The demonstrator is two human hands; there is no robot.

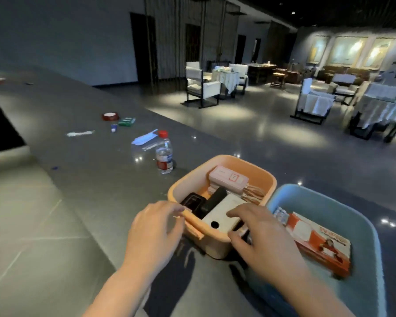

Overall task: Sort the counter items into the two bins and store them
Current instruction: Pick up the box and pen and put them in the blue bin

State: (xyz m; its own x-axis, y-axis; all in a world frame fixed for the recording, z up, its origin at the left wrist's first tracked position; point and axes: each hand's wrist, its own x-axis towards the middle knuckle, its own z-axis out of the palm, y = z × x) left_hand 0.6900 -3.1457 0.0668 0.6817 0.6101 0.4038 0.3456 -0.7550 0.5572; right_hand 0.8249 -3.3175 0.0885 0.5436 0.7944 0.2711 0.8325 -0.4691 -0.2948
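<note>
Orange plastic makes up the nearer bin [220, 244], a rounded-square tub standing on the dark polished stone surface [82, 170]. Inside it lie a pale pink box [228, 178] with a small red-framed label too blurred to read, a black handset-shaped piece [213, 200], a black tray [191, 201] and a white box [223, 219] with a round black hole in its top. Touching it on the right is a light blue bin [343, 203], also rounded plastic, holding an orange and white carton [320, 242]; its printed lettering is blurred and cannot be read.

The left hand [156, 232] hovers at the orange bin's near left rim, fingers loosely curled and grasping nothing. The right hand [261, 234] has its fingers and thumb curled around the near end of the white box.

Farther back on the surface stand a clear water bottle [164, 154] with a red cap and a red, white and blue label, unreadable, a flat clear packet [144, 138], a small green box [126, 121] and a red tape roll [110, 116]
</note>
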